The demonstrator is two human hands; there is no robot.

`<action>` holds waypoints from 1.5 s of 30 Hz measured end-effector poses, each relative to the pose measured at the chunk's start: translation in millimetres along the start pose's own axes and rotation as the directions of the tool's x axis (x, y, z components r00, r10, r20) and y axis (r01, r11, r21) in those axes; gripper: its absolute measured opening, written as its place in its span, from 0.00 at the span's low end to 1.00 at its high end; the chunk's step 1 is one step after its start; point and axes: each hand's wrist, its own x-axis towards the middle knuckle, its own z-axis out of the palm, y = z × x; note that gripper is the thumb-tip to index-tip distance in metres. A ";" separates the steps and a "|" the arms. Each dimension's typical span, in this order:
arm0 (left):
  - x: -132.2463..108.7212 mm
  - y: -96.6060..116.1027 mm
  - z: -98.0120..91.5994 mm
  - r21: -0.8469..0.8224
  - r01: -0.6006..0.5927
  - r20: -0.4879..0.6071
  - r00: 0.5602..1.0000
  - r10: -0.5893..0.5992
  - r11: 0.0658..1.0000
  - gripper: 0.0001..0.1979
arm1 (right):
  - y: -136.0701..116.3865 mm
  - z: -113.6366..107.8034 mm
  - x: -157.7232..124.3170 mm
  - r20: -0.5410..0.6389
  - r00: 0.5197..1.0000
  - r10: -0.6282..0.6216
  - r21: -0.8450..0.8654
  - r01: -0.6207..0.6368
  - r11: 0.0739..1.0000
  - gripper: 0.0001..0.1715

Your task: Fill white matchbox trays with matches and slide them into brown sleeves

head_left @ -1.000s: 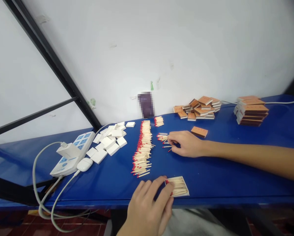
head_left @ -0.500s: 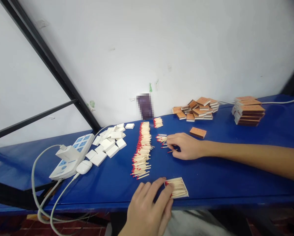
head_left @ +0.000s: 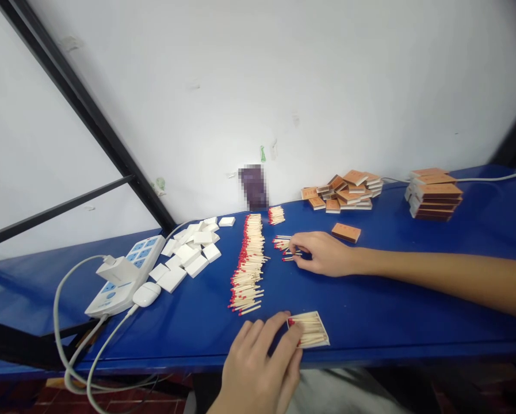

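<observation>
At the table's front edge, my left hand (head_left: 262, 359) grips a white matchbox tray (head_left: 322, 328) by its left end. Red-tipped matches (head_left: 312, 330) lie side by side in that tray, with my fingers over some of their heads. Farther back, my right hand (head_left: 320, 253) pinches at the right end of a small loose pile of matches (head_left: 281, 242); a few sticks show between thumb and forefinger. Left of this pile runs a long row of matches (head_left: 252, 247), heads to the left. A short bundle of matches (head_left: 276, 215) lies near the wall.
White matchbox trays (head_left: 192, 250) lie heaped on the left, beside a power strip (head_left: 123, 287) with a charger and cables. At the back right are a heap of orange matchbox sleeves (head_left: 348, 192), a stack of matchboxes (head_left: 434, 195) and a single box (head_left: 346, 232).
My right thumb has moved slightly up and left, and the stray match beneath it is now close to the small pile. My left hand and the tray stay in place.
</observation>
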 end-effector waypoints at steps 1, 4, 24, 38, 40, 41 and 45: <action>-1.4 0.0 1.0 -0.004 0.005 0.002 1.000 -0.005 1.000 0.15 | -0.3 -0.3 0.0 -0.003 1.000 0.003 -0.007 -0.003 1.000 0.02; -3.4 0.3 2.5 -0.012 0.005 0.016 1.000 -0.005 1.000 0.15 | 0.1 -0.4 -0.1 0.000 1.000 0.005 -0.016 -0.005 1.000 0.02; -1.8 0.5 3.0 0.003 -0.001 0.004 1.000 0.001 1.000 0.15 | -2.0 -0.7 -1.8 -0.012 1.000 0.004 -0.063 -0.005 0.998 0.05; 7.7 0.7 -8.5 0.026 -0.025 0.038 0.999 0.024 0.999 0.15 | -1.5 -3.9 -3.5 0.051 0.991 -0.120 -0.034 0.122 0.992 0.17; 9.7 0.9 -11.1 0.028 -0.033 0.049 0.998 0.031 0.999 0.15 | -1.9 -3.8 -3.2 0.051 0.992 -0.119 -0.033 0.121 0.992 0.17; 10.2 1.1 -11.8 0.029 -0.037 0.055 0.998 0.036 0.999 0.15 | -2.1 -3.7 -3.2 0.044 0.992 -0.115 -0.035 0.117 0.993 0.16; 10.5 1.5 -11.7 0.032 -0.036 0.052 0.998 0.035 0.999 0.14 | -3.1 -2.9 -3.4 -0.005 0.998 -0.067 -0.080 0.066 0.995 0.14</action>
